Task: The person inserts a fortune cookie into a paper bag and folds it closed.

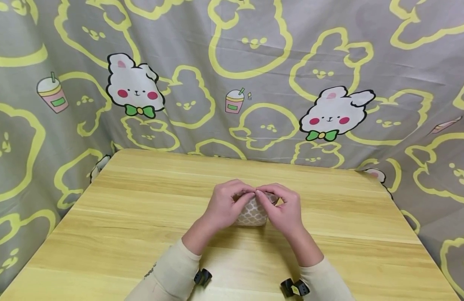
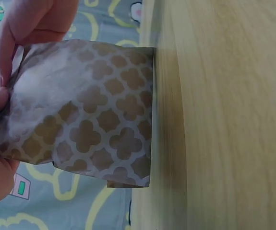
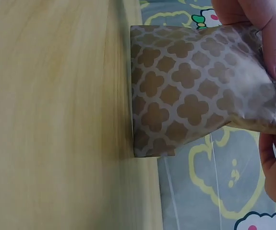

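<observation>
A small brown paper bag (image 1: pixel 251 212) with a white quatrefoil pattern stands upright on the table between my hands. My left hand (image 1: pixel 227 204) pinches its top edge from the left, thumb toward me. From the other side, my right hand (image 1: pixel 284 207) pinches the same edge, and the fingertips of both hands meet at the middle. In the left wrist view the bag (image 2: pixel 104 110) narrows toward the pinched top, while its flat base sits at the tabletop. Creases run along the upper part of the bag (image 3: pixel 190 81) in the right wrist view. Its inside is hidden.
The wooden table (image 1: pixel 141 200) extends around the bag on all sides. Behind it hangs a grey curtain (image 1: pixel 194 54) with yellow outlines and white rabbits. Black wrist devices sit beside the left sleeve (image 1: pixel 173 267) and the right sleeve (image 1: pixel 326 280).
</observation>
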Tool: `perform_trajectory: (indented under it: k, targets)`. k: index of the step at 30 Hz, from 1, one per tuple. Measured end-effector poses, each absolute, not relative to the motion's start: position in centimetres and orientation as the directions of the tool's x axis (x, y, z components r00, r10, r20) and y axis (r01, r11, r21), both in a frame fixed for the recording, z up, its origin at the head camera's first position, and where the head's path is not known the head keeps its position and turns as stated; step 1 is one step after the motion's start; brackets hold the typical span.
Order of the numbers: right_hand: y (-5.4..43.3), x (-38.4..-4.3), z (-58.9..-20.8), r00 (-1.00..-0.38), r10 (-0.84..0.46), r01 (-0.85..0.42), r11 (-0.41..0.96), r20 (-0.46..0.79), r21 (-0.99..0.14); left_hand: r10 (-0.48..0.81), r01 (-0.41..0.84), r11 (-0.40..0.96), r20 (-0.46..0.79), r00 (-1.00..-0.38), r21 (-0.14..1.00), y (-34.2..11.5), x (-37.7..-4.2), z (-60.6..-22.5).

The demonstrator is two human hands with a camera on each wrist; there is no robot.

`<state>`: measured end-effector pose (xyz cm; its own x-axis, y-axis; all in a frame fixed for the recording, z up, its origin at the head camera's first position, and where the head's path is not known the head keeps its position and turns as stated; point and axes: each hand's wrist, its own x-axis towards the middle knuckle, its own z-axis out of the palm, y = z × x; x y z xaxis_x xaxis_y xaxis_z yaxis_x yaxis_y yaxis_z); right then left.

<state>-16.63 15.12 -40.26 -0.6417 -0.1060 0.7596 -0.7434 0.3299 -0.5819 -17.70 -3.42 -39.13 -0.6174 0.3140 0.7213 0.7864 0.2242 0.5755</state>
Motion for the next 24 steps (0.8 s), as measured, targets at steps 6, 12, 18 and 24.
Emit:
perform_trajectory:
  k: [6, 12, 18, 24]
  targets:
    - [15.2, -16.4, -39.6, -0.609, -0.068, -0.747, 0.384, 0.79, -0.543, 0.292, 0.801, 0.233, 0.746, -0.599, 0.552, -3.4, -17.7, -39.1]
    - [15.4, -15.2, -37.4, -0.617, -0.018, -0.711, 0.441, 0.787, -0.548, 0.256, 0.784, 0.239, 0.741, -0.621, 0.573, -3.5, -17.9, -39.3]
    - [16.2, -14.9, -36.7, -0.645, 0.071, -0.662, 0.446, 0.761, -0.602, 0.199, 0.773, 0.262, 0.751, -0.629, 0.578, -3.9, -18.3, -39.6]
    - [15.8, -15.1, -36.9, -0.701, -0.102, -0.69, 0.348, 0.706, -0.634, 0.222, 0.763, 0.24, 0.732, -0.645, 0.6, -4.0, -18.3, -39.6]
